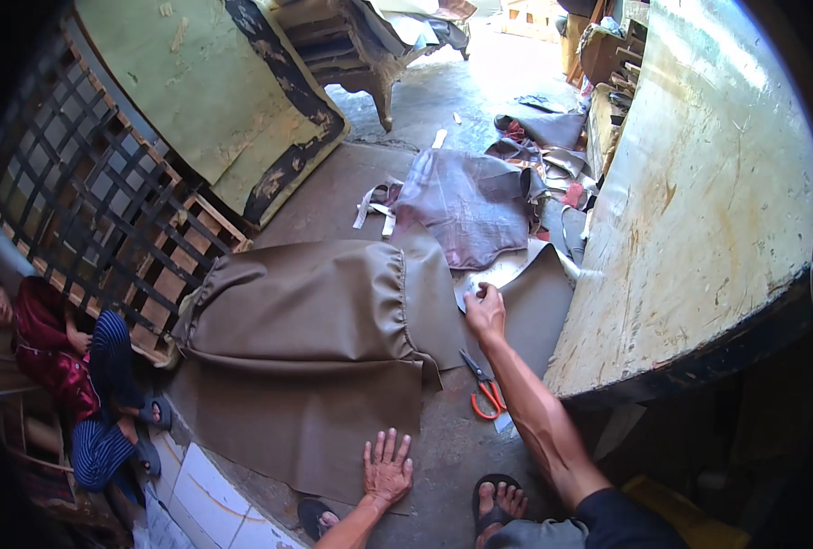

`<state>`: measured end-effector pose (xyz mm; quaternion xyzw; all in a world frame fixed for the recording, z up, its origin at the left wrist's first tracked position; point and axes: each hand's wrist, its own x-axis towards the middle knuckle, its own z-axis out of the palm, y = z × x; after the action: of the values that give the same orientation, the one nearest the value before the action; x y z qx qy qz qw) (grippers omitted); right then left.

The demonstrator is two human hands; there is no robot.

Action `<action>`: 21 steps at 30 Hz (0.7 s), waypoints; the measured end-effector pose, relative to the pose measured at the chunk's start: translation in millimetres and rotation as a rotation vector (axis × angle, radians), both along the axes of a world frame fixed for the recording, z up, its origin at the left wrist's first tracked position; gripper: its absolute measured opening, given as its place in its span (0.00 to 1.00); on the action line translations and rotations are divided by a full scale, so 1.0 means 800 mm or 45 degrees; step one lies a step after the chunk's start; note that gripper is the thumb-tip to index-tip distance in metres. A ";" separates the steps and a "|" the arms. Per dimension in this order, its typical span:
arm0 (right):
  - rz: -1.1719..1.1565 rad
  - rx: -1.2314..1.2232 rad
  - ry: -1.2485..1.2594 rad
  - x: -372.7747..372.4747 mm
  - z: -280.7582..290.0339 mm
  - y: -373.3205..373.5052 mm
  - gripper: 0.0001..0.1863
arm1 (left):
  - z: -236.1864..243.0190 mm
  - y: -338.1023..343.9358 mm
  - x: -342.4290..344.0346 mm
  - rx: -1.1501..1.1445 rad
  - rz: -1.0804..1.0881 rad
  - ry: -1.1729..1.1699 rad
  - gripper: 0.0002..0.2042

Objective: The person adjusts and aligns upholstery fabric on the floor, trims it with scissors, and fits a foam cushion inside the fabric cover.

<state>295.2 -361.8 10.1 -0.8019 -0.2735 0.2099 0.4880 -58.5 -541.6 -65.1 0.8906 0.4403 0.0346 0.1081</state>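
A large piece of brown leather-like material [306,302], gathered along a seam, lies spread on the floor. My left hand [388,471] rests flat on its near part, fingers spread. My right hand [485,313] reaches farther out, its fingers bent together at the edge of a pale sheet [512,268]. What they pinch is too small to make out. That sheet looks like the light underside of folded brown material. Scissors with orange handles [487,401] lie on the floor between my hands, beside my right forearm.
A purplish-grey cloth piece [466,201] and a heap of scraps [558,151] lie beyond. A curved, worn board [690,210] stands at right. A webbed wooden frame [104,201] and green panel [214,82] stand at left, near a seated person [59,348].
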 end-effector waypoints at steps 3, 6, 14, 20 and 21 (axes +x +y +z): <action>-0.357 0.301 1.023 0.045 -0.027 0.076 0.36 | 0.008 -0.001 0.019 -0.081 0.043 -0.004 0.30; -0.573 0.137 0.955 0.098 -0.051 0.120 0.22 | 0.015 0.000 0.037 -0.130 0.068 -0.036 0.28; -0.129 0.681 0.926 0.197 0.030 0.215 0.14 | 0.039 0.010 0.036 -0.315 0.077 -0.085 0.27; 0.051 1.253 0.767 0.114 0.318 0.242 0.26 | 0.076 0.060 -0.013 -0.679 0.040 -0.032 0.23; 0.152 1.326 0.773 0.120 0.357 0.218 0.18 | 0.107 0.080 0.005 -0.893 -0.022 -0.034 0.22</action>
<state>391.1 -187.5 295.3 -0.3450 -0.2335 0.2948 0.8600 -54.6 -477.3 20.9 0.8024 0.4163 -0.1083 0.4136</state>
